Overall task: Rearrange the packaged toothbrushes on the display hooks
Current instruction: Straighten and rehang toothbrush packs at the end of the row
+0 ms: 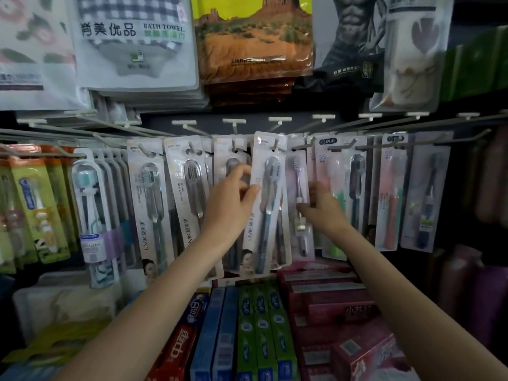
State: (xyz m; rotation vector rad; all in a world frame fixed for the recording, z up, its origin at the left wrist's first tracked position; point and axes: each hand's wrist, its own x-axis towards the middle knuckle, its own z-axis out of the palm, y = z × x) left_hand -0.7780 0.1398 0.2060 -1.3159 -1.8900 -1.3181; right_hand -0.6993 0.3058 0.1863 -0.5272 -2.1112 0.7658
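You face a grey-and-white checked bath towel pack (132, 37) at upper left, an orange desert-print pack (254, 37) at top centre, and green toothpaste boxes (264, 331) beside blue boxes (220, 334) and red boxes (330, 298) below.

I've got 2 hands up: left (229, 200), right (320, 209). Approx 5 silver LMK toothbrush packs (270, 199) hang in front; 3 green toothpaste boxes (262, 325) below.
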